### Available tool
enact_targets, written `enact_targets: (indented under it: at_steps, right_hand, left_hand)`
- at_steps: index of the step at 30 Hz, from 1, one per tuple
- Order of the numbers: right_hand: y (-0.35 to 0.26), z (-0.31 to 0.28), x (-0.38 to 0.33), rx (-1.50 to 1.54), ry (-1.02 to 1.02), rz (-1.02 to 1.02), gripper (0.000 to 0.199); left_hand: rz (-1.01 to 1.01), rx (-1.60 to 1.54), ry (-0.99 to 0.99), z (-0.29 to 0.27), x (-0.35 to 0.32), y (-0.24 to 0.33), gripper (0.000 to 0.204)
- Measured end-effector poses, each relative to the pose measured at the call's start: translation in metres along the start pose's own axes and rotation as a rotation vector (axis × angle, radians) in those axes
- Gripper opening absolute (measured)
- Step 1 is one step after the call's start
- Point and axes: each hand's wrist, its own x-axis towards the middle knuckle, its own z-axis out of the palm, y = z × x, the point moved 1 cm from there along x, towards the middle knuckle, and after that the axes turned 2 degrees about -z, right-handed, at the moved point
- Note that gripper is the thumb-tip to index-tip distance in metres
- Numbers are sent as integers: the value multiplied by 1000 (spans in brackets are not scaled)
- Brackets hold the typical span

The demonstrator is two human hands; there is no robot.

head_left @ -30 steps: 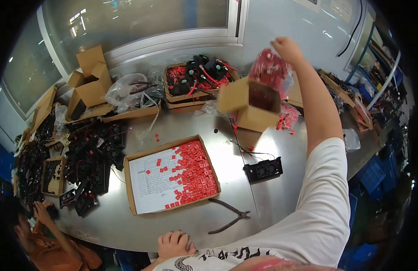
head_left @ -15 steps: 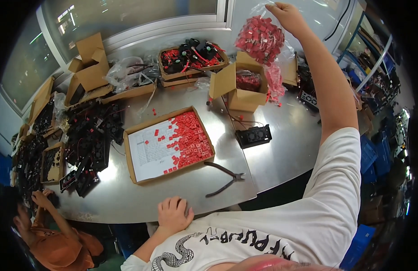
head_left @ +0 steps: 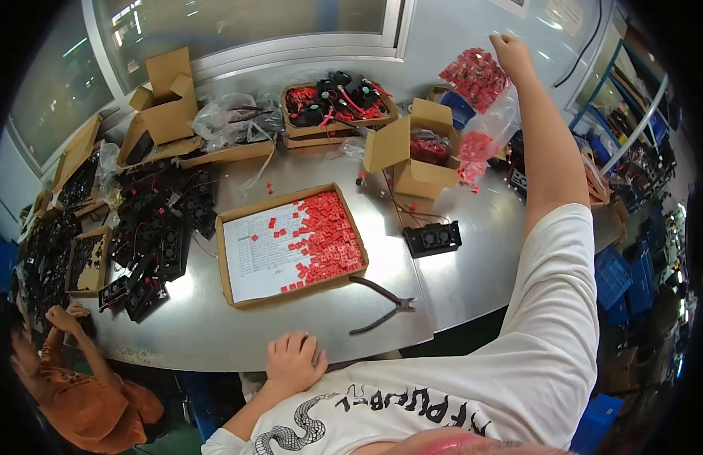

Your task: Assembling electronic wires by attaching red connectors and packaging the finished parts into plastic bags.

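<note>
My right hand point(head_left: 514, 58) is raised at the far right of the table, its fingers closed on the top of a clear plastic bag of small red parts point(head_left: 479, 80). The bag hangs tilted, above and behind an open cardboard box point(head_left: 416, 179) that has another bag of red parts inside. My left hand point(head_left: 294, 362) lies palm down at the table's near edge, fingers slightly spread, holding nothing. Beyond it sits a shallow cardboard tray point(head_left: 231, 297) with a printed sheet and many small red square pieces point(head_left: 332, 241). Cutting pliers point(head_left: 388, 303) lie right of the tray, handles spread.
A black twin-fan unit point(head_left: 432, 239) with wires lies before the box. Another bag with red parts point(head_left: 476, 148) stands beside it. Black fan units point(head_left: 158, 235) are heaped at the left. A box of wired parts point(head_left: 338, 102) stands at the back. A co-worker point(head_left: 93, 402) sits lower left.
My right hand has moved the bag to the right and slightly lower, away from above the box. My left hand stays at the table edge. The view has shifted slightly.
</note>
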Motion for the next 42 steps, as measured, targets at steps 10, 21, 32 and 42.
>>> enact_targets:
  at_steps: [10,21,32,42]
  right_hand:
    - [14,118,46,315,201,44,44]
    - [-95,121,1,76,114,-254,33]
    - [-267,-10,-85,488,-525,-227,40]
    - [-392,-31,-325,718,-982,-921,32]
  left_hand:
    - [-30,49,-53,5,3,0,36]
    - [-37,65,-55,4,10,1,37]
    - [-90,-108,-142,-4,-7,-4,35]
    - [-282,-750,381,-132,78,-23,47]
